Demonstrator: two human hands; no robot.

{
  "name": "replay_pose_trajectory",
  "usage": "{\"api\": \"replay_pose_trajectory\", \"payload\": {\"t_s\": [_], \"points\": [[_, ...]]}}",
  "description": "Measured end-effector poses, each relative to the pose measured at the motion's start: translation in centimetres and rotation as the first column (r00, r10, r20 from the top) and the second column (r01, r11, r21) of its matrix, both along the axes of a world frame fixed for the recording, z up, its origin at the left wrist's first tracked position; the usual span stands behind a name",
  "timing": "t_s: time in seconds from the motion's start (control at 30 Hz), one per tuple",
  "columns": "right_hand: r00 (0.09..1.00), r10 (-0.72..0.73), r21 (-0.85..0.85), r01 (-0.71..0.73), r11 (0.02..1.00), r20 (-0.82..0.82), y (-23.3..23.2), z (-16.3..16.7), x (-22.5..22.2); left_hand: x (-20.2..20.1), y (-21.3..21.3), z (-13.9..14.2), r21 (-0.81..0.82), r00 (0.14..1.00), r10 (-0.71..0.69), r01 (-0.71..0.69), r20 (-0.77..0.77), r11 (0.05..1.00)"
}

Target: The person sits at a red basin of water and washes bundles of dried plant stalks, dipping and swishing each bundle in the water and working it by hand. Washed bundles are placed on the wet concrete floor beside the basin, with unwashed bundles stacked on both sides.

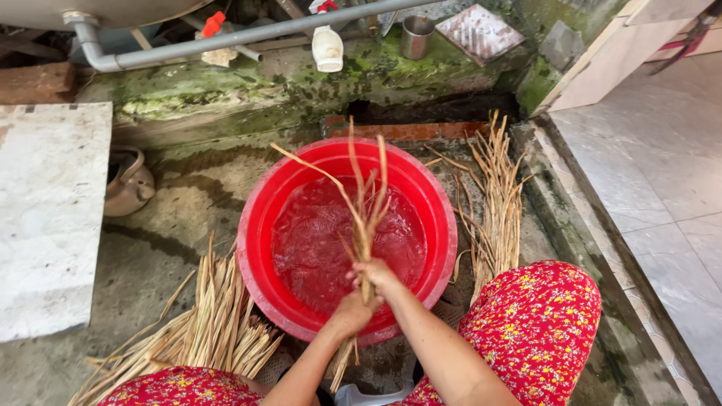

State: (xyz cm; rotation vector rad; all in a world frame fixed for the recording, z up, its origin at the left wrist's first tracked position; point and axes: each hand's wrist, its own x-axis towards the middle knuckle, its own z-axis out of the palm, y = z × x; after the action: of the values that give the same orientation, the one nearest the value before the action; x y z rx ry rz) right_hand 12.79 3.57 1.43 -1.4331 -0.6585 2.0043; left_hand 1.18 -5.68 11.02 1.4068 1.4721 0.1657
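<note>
A red plastic basin [263, 225] full of rippling water stands on the wet concrete floor in front of me. Over its near rim both hands grip one bundle of dry straw-coloured stalks [362, 210], which rises above the water and fans out at the top. My left hand [352, 312] is closed around the bundle low down. My right hand [374, 274] is closed on it just above. The stalks' lower ends poke out beneath my left hand, outside the basin.
A heap of the same stalks [210, 323] lies left of the basin, another pile [492, 210] to its right. Behind runs a mossy ledge [248, 90] with a grey pipe [188, 45], a metal cup [416, 36] and a kettle [128, 180]. My knees in red floral cloth [534, 323] flank the basin; a tiled floor [662, 173] is on the right.
</note>
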Motion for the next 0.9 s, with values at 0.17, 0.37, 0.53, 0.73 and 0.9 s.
{"api": "replay_pose_trajectory", "payload": {"t_s": [0.17, 0.37, 0.53, 0.73, 0.9], "points": [[0.981, -0.146, -0.131, 0.130, 0.983, -0.126, 3.7, -0.5, 2.4, -0.5, -3.5, 5.5, 0.257, 0.963, -0.026, -0.045, 0.269, 0.965], [0.796, -0.570, -0.250, 0.521, 0.816, -0.205, 9.5, 2.5, 8.2, -5.9, -5.5, 15.7, -0.232, 0.761, 0.281, -0.175, 0.584, 0.957], [0.739, -0.666, -0.213, 0.638, 0.740, -0.103, 10.7, 3.2, 11.6, -12.1, -4.5, 18.9, -0.107, 0.601, 0.490, -0.558, 0.632, 0.823], [0.964, -0.260, 0.002, 0.261, 0.965, -0.060, 3.6, 3.2, 2.0, -10.3, 2.4, 12.7, -0.104, 0.261, 0.495, -0.797, 0.829, 0.596], [0.915, -0.229, -0.222, 0.160, 0.962, -0.332, -5.9, 6.4, -3.7, -8.5, 4.6, 7.8, -0.226, 0.070, 0.541, -0.859, 0.838, 0.460]]}}
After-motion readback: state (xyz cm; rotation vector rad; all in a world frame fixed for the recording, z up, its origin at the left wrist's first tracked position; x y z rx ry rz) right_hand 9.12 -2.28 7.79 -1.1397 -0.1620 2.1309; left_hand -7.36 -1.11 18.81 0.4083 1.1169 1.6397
